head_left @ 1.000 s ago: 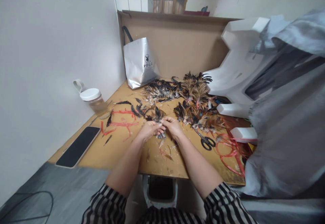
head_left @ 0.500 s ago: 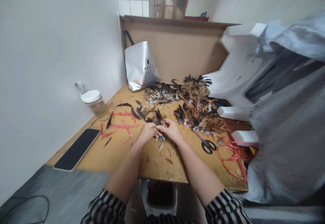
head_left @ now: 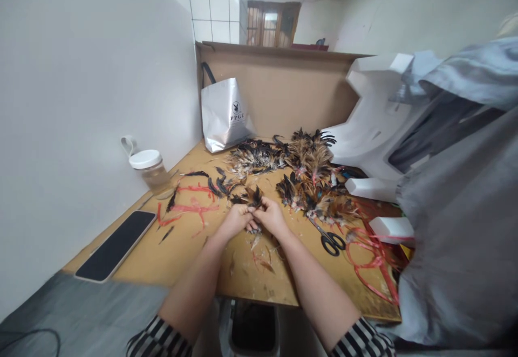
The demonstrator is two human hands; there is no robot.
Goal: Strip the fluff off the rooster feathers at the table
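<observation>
A smooth, flat white wall (head_left: 81,103) fills the left of the frame, and limp, creased grey cloth (head_left: 457,238) hangs down the right. Between them my tabletop (head_left: 162,257) spreads across the middle, tan and scuffed. A stiff cardboard panel (head_left: 299,90) stands along its far edge, and at the upper right a moulded white foam piece (head_left: 374,109), angular and matte, leans with blocky arms jutting inward. The shiny silver bag (head_left: 222,114), softly crumpled and printed with a rabbit head, sits upper left of centre.

Feather heaps lie right of centre: a fluffy tan-and-black one (head_left: 311,155), a darker one with pale downy ends (head_left: 259,156), and a brown one nearer me (head_left: 319,198). At the left are my flat, dark-screened phone (head_left: 117,246) and a clear jar (head_left: 154,176) with a white lid.

At the centre of the frame, my left hand (head_left: 238,219) and right hand (head_left: 269,218) meet, fingers curled in, thumbs and fingertips pinching the base of a small feather bunch (head_left: 253,196); its dark, glossy tips fan out above them. Black-handled scissors (head_left: 332,242) lie lower right, near tangled, crinkly red plastic ribbon (head_left: 378,261). A loose brown feather (head_left: 266,266) rests just below my hands.
</observation>
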